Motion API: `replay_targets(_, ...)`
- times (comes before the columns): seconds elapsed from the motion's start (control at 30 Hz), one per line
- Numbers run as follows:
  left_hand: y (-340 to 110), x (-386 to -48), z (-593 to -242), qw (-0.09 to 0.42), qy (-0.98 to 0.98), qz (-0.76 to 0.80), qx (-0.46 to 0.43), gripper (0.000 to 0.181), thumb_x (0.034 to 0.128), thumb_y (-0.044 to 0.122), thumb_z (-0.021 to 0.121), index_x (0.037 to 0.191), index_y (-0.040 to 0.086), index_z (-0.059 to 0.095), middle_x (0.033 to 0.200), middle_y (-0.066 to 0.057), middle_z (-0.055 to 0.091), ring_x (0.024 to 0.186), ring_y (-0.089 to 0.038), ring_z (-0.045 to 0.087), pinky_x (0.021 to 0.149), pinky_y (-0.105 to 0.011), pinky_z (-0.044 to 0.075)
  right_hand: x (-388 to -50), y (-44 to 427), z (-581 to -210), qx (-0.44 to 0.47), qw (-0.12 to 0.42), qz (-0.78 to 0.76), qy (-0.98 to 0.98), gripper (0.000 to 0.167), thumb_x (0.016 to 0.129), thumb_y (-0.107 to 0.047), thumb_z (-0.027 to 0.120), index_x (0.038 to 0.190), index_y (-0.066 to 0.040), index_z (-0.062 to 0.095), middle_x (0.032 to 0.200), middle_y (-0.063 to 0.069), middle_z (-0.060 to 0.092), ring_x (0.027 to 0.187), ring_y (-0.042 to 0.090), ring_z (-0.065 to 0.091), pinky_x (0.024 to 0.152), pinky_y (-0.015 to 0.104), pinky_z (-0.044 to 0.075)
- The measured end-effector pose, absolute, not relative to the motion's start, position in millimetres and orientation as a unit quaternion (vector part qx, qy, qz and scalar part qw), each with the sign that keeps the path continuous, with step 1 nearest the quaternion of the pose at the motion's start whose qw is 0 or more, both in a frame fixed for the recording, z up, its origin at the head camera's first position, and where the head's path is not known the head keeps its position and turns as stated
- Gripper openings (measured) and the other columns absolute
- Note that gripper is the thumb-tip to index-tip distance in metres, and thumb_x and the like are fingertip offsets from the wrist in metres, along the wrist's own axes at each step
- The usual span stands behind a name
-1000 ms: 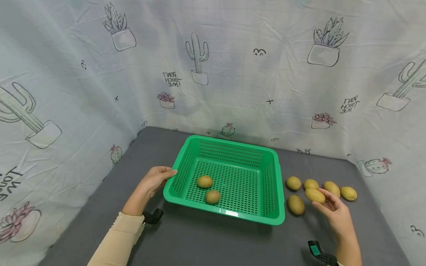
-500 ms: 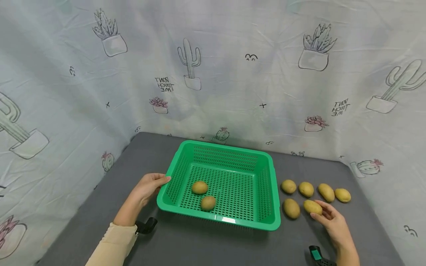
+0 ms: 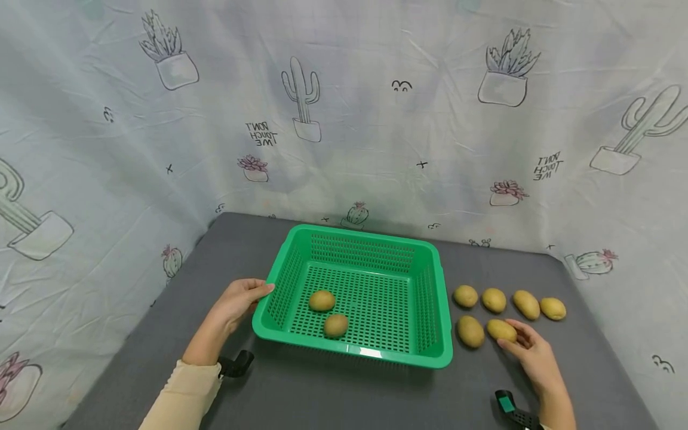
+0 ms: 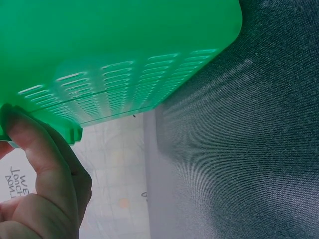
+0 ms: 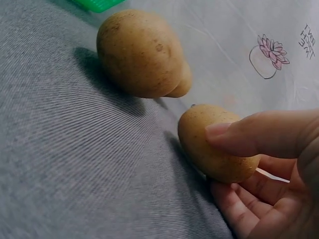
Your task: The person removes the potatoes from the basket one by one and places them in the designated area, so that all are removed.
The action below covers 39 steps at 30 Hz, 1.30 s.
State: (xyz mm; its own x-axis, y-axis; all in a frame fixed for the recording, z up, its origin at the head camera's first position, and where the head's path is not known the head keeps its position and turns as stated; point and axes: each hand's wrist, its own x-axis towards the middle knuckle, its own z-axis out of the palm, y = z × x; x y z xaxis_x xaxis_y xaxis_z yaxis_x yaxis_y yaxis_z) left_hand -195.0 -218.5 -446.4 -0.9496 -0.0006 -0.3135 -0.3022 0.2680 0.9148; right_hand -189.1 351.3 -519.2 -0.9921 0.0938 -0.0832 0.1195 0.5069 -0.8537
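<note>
Pinching an oval, yellow-tan potato [image 3: 500,330] between thumb and fingers, our right hand [image 3: 539,356] works toward the right edge of the grey, cloth-covered worktop [image 3: 344,397]. Just beside that potato, on the basket side, lies a larger, browner potato [image 3: 470,332]; beyond them a row of four smooth yellow potatoes [image 3: 526,304] runs toward the far right corner. Our left hand [image 3: 236,303] grips the left rim of a rectangular green plastic basket [image 3: 443,304] with slotted walls, near its front left corner. Two rounded tan potatoes [image 3: 322,301] [image 3: 335,326] lie on its floor, nearer the left wall than the right.

As we judge it, the step in hand is handling one potato at a time beside the basket while the left hand steadies the rim. Lifting would call for a firm pinch, setting down for loosened fingers (we cannot tell which this is, nor whether the potato touches the cloth).

No brand or label shows on the basket. The pale, cactus-printed fabric backdrop [image 3: 355,143] carries reversed black lettering [image 3: 548,165], apparently "DON'T TOUCH" plus a short word, "WE" or "ME".
</note>
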Motion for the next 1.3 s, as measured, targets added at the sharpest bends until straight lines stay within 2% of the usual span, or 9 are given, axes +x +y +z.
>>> replay_targets(0.23,-218.4,-196.5,-445.5,0.123,0.787,0.597,-0.096,0.049,0.0985,0.027,0.053,0.132,-0.008,0.045,0.075,0.003,0.051,0.063,-0.010,0.044,0.069,-0.030,0.043,-194.6,349.7,-517.3,0.067,0.007,-0.478,0.876,0.068,0.088,-0.030,0.070,0.139,0.004,0.040,0.101,-0.029,0.045,0.088,-0.022,0.044,0.073,0.005,0.042)
replay_targets(0.47,-217.5,-195.5,-447.3,0.130,0.786,0.596,-0.100,0.052,0.0981,0.027,0.054,0.135,-0.008,0.043,0.075,0.002,0.050,0.065,-0.011,0.044,0.071,-0.030,0.043,-189.6,352.2,-517.4,0.087,0.041,-0.461,0.882,0.070,0.088,-0.031,0.069,0.141,0.004,0.038,0.112,-0.015,0.048,0.085,-0.024,0.040,0.072,0.005,0.042)
replay_targets(0.6,-217.4,-193.5,-447.1,0.135,0.790,0.590,-0.096,0.055,0.0982,0.028,0.054,0.137,-0.009,0.040,0.085,0.001,0.052,0.073,-0.011,0.047,0.078,-0.033,0.043,-186.9,352.1,-520.1,0.099,0.051,-0.460,0.881,0.071,0.089,-0.033,0.068,0.142,0.003,0.037,0.119,-0.003,0.052,0.084,-0.025,0.039,0.072,0.006,0.042)
replay_targets(0.7,-217.8,-192.2,-446.4,0.135,0.791,0.589,-0.095,0.057,0.0979,0.028,0.054,0.138,-0.009,0.039,0.093,-0.004,0.054,0.079,-0.013,0.049,0.084,-0.035,0.043,-187.9,351.2,-521.2,0.101,0.054,-0.454,0.884,0.072,0.089,-0.034,0.067,0.143,0.003,0.036,0.129,0.018,0.049,0.083,-0.025,0.038,0.072,0.007,0.042)
replay_targets(0.83,-218.1,-191.3,-447.0,0.133,0.791,0.590,-0.094,0.057,0.0979,0.028,0.054,0.138,-0.010,0.038,0.109,-0.011,0.054,0.090,-0.013,0.052,0.091,-0.039,0.043,-189.0,350.8,-521.4,0.102,0.051,-0.459,0.881,0.073,0.091,-0.034,0.065,0.144,0.004,0.033,0.135,0.027,0.042,0.082,-0.025,0.037,0.071,0.006,0.041)
replay_targets(0.93,-218.1,-191.9,-447.2,0.131,0.789,0.592,-0.094,0.056,0.0978,0.027,0.054,0.136,-0.010,0.040,0.114,-0.012,0.054,0.093,-0.013,0.054,0.093,-0.041,0.044,-189.2,350.4,-520.2,0.108,0.042,-0.465,0.878,0.072,0.091,-0.033,0.065,0.144,0.005,0.034,0.131,0.020,0.047,0.082,-0.026,0.038,0.071,0.005,0.041)
replay_targets(1.13,-217.4,-191.8,-446.9,0.130,0.790,0.592,-0.094,0.057,0.0976,0.029,0.055,0.137,-0.010,0.040,0.120,-0.018,0.051,0.102,-0.020,0.053,0.095,-0.043,0.043,-189.5,351.4,-519.1,0.112,0.021,-0.481,0.869,0.071,0.090,-0.032,0.066,0.142,0.005,0.036,0.104,-0.022,0.045,0.082,-0.025,0.040,0.071,0.004,0.041)
replay_targets(1.2,-217.2,-190.6,-447.1,0.129,0.791,0.590,-0.096,0.057,0.0976,0.029,0.055,0.137,-0.009,0.040,0.124,-0.018,0.048,0.104,-0.020,0.052,0.095,-0.043,0.043,-189.5,352.1,-519.9,0.110,0.013,-0.484,0.868,0.070,0.090,-0.032,0.066,0.141,0.006,0.037,0.098,-0.029,0.042,0.082,-0.025,0.041,0.071,0.004,0.040)
replay_targets(1.3,-217.2,-191.3,-446.0,0.126,0.791,0.591,-0.098,0.054,0.0977,0.028,0.055,0.135,-0.009,0.043,0.114,-0.015,0.052,0.094,-0.018,0.052,0.089,-0.038,0.044,-190.4,353.0,-521.0,0.109,0.001,-0.484,0.868,0.068,0.091,-0.031,0.066,0.140,0.007,0.039,0.093,-0.034,0.041,0.082,-0.024,0.041,0.070,0.004,0.040)
